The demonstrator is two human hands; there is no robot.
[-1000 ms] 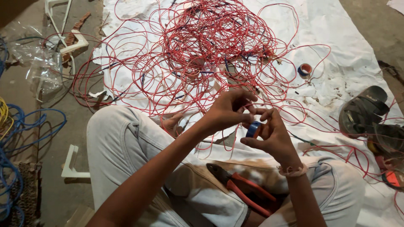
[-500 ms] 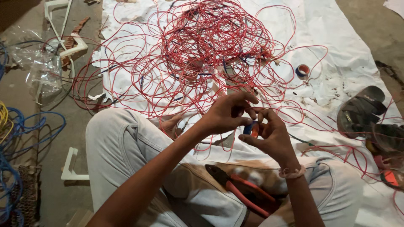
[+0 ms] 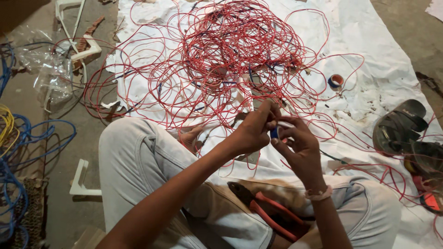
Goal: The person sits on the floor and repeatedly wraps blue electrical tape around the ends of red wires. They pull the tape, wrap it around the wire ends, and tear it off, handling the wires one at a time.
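Both hands meet just near of the red wire tangle (image 3: 230, 60). The right hand (image 3: 297, 147) pinches a small blue tape roll (image 3: 275, 133) — the left hand (image 3: 256, 129), touching it from the left, closes its fingers on a red strand. Red-handled pliers (image 3: 267, 210) lie on the lap, nearer the right hand.

The setting was an improvised electrical work area on a bare concrete floor (image 3: 69, 138). A white sheet (image 3: 383, 60) carried a tangled mass of red wire (image 3: 230, 50); blue cable (image 3: 18, 138), a tape roll (image 3: 336, 81) and red-handled pliers (image 3: 267, 212) lay nearby.
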